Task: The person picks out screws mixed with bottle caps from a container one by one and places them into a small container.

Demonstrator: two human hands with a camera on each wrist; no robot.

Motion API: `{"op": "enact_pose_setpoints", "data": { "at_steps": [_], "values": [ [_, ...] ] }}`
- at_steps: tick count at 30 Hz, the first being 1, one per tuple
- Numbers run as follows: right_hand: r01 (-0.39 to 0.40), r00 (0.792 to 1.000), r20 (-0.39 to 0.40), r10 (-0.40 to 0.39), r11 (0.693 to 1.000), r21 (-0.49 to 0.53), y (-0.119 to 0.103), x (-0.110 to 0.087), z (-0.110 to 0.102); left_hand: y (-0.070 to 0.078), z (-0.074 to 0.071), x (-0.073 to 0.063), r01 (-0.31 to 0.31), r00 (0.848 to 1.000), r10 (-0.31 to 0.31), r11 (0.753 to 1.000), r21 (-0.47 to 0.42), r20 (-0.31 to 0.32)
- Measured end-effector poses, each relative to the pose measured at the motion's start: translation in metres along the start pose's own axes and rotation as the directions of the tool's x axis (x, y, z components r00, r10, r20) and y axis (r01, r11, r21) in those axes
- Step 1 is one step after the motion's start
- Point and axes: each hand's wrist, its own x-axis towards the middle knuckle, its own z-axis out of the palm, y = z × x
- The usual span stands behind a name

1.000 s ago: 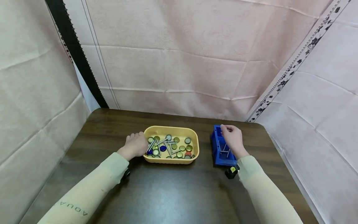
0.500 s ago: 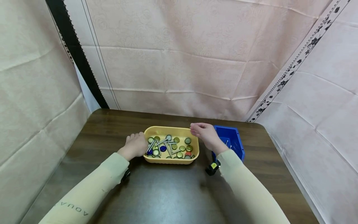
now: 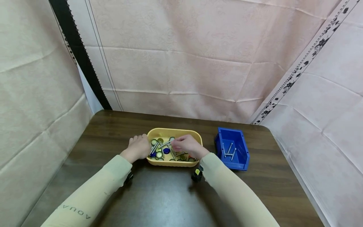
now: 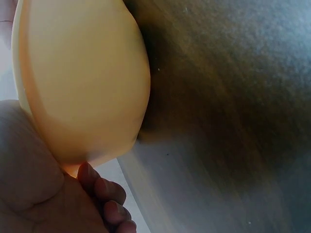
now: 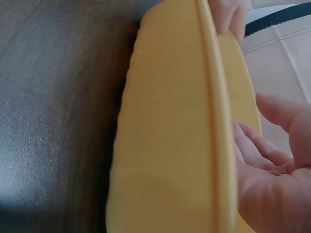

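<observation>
A yellow tray (image 3: 158, 163) in the head view bears bottle caps and silver bolts (image 3: 154, 148) in a loose pile. My left hand (image 3: 138, 148) grips its left end; in the left wrist view the thumb side of the hand (image 4: 34, 179) lies at the rim and the fingertips curl under the end wall. Into the right part of the tray reaches my right hand (image 3: 188, 145), its fingertips over the bolts. The right wrist view shows this hand (image 5: 274, 179) behind the near wall, thumb apart from the fingers, with nothing seen between them.
A blue bin (image 3: 241, 157) with several bolts (image 3: 230, 152) in it stands to the right of the tray on the dark wooden table (image 3: 158, 195). Pale cloth (image 3: 181, 75) hangs behind and at both sides.
My right hand has moved left from over the blue bin to inside the yellow tray, uncovering the bolts in the bin. The left hand stays on the tray's end.
</observation>
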Motion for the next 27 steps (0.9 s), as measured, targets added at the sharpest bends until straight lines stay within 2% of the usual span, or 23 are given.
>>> {"op": "enact_pose_setpoints", "data": {
  "at_steps": [4,7,21,27],
  "values": [
    [0.001,0.999,0.047,0.000,1.000,-0.005,0.005,0.003,0.005,0.000,0.000,0.000,0.000,1.000,0.000,1.000,-0.004,-0.004],
    [-0.015,0.999,0.052,0.016,1.000,-0.022,0.008,0.004,0.009,-0.001,0.000,0.001,-0.002,1.000,0.001,1.000,-0.003,-0.005],
    [-0.043,0.994,-0.104,0.033,0.995,-0.092,0.010,0.006,0.012,0.000,0.002,0.001,0.009,1.000,-0.009,1.000,-0.002,0.006],
    [-0.053,0.991,-0.127,0.031,0.984,-0.171,0.008,0.006,0.014,0.000,0.001,0.002,0.004,1.000,-0.004,1.000,0.004,0.005]
  ]
}}
